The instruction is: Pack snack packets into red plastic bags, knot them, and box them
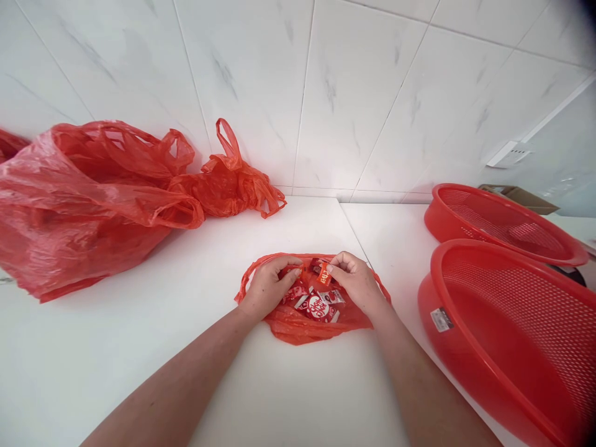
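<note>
Right hand (356,282): thumb and fingers pinching orange packet (324,275) at mouth of red bag (298,334). Left hand (265,288): fingers curled, slightly parted from thumb; can't tell if gripping.

On the white table (298,403), the right hand (356,278) pinches an orange packet (325,275) over an open red bag (298,332) of small packets (319,307), the left hand (267,288) at the bag's left side, two red baskets (442,351) standing to the right.
</note>
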`<state>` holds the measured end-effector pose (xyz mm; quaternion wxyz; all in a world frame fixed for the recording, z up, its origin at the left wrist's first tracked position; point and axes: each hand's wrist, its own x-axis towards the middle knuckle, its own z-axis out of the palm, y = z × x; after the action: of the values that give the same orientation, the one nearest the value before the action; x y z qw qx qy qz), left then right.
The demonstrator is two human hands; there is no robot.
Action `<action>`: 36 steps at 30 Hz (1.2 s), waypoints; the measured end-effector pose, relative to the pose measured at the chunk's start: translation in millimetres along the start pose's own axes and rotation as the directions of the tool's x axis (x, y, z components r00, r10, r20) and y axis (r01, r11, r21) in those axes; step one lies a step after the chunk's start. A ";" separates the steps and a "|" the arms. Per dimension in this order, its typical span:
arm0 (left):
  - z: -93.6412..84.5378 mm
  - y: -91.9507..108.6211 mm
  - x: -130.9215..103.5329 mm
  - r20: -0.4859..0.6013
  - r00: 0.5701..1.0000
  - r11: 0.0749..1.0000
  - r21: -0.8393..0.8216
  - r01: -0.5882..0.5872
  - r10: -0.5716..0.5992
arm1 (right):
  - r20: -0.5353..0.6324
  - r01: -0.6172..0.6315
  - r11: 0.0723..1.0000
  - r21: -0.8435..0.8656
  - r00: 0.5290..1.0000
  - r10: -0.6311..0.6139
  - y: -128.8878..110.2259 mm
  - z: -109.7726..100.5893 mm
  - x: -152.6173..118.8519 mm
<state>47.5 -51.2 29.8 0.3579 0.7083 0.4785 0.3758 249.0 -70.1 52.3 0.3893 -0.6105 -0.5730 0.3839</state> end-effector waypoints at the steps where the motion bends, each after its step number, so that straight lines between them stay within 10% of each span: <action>1: -0.1 0.3 0.0 0.004 1.000 1.000 0.000 0.009 -0.009 | -0.012 0.002 1.000 -0.013 1.000 -0.002 0.7 0.0 0.2; 36: 3.1 0.3 1.7 -0.191 0.976 0.995 -0.018 0.102 -0.104 | -0.106 0.059 0.991 0.124 0.993 -0.046 12.0 17.1 7.5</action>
<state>50.7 -50.2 29.0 0.3320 0.6416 0.5453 0.4252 238.5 -62.6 34.2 0.4664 -0.5882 -0.5424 0.3772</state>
